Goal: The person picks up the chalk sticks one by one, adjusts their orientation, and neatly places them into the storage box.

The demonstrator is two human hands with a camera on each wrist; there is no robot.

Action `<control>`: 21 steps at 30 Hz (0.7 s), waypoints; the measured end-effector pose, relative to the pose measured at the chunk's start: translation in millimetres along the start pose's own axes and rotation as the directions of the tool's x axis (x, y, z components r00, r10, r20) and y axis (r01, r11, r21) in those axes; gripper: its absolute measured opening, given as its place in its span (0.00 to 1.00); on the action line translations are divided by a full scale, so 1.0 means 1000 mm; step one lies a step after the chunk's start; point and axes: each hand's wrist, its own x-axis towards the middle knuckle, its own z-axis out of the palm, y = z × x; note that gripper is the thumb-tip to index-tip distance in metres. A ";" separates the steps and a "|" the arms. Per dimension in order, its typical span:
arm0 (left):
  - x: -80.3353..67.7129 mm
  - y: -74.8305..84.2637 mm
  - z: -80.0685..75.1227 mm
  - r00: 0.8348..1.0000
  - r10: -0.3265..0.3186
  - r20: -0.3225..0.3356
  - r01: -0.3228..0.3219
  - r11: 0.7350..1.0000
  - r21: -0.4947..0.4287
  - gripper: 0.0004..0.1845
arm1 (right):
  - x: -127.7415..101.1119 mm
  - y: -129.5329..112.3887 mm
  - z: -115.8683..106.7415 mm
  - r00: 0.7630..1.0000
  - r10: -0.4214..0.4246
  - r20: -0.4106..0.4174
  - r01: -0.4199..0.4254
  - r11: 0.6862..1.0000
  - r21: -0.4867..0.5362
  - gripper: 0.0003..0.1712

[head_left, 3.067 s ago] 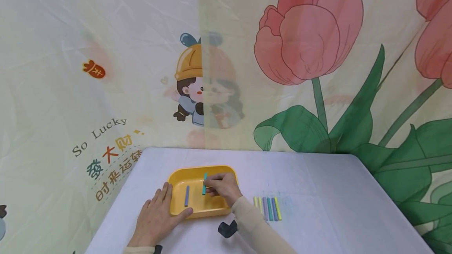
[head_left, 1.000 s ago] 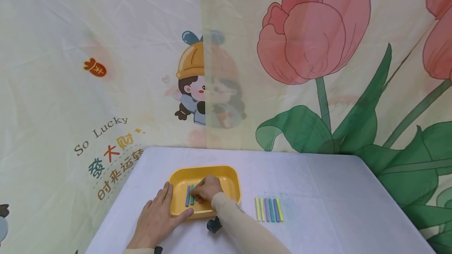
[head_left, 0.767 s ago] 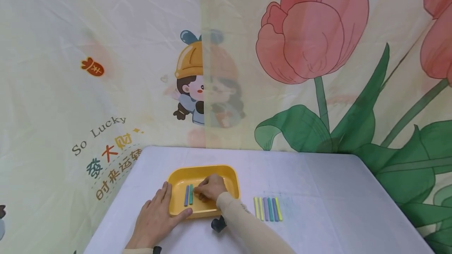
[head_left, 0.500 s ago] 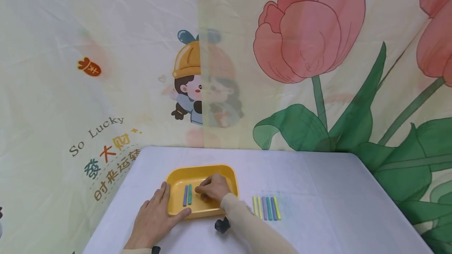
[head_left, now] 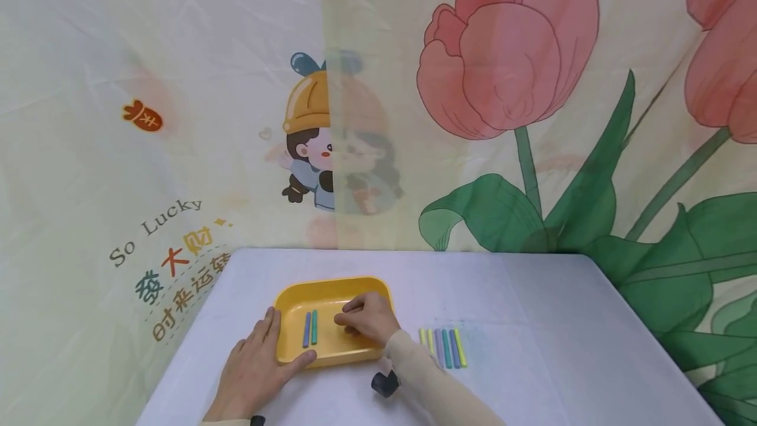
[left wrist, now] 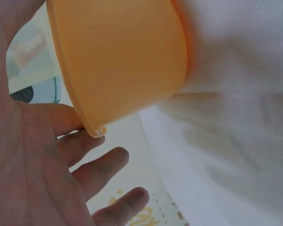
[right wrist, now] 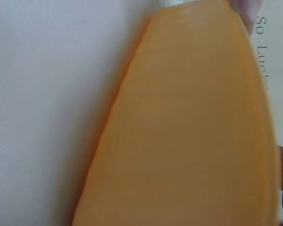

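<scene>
A yellow tray (head_left: 331, 352) rests on the white table in the head view. On its floor, left of centre, a blue chalk stick (head_left: 307, 329) and a green one (head_left: 315, 327) lie side by side. My left hand (head_left: 254, 363) steadies the tray's left side, thumb at the near rim; in the left wrist view its fingers extend past the rim of the tray (left wrist: 122, 52). Over the tray's right half, my right hand (head_left: 370, 317) hovers with loosely bent fingers and nothing held. The tray's outer wall (right wrist: 179, 117) fills the right wrist view, mostly hiding that hand.
Right of the tray, several more chalk sticks (head_left: 439, 348) lie in a row on the white tabletop (head_left: 544, 347), some of it marked by faint coloured dust. A printed cloth backdrop (head_left: 372, 235) stands behind the table.
My right hand carried the green chalk stick left, laid it beside the blue one and let go. It has since drawn back to the right. The left hand stays at the tray.
</scene>
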 end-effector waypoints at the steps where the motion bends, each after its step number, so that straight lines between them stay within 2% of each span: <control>1: 0.000 0.000 0.000 1.000 -0.003 0.002 0.003 1.000 0.000 0.70 | -0.002 -0.001 -0.001 1.000 -0.004 0.002 0.004 1.000 0.007 0.13; 7: 0.000 0.001 -0.001 1.000 -0.008 0.005 0.008 1.000 -0.001 0.70 | -0.014 -0.007 -0.010 0.999 -0.033 0.014 0.032 0.999 0.042 0.18; 14: -0.001 0.001 -0.001 1.000 -0.001 -0.008 0.001 1.000 -0.002 0.70 | -0.030 -0.013 -0.028 0.996 -0.081 0.038 0.075 0.986 0.151 0.21; 21: -0.001 0.000 -0.001 1.000 0.009 -0.021 -0.009 1.000 -0.004 0.69 | -0.045 -0.014 -0.048 0.994 -0.104 0.039 0.097 0.984 0.150 0.22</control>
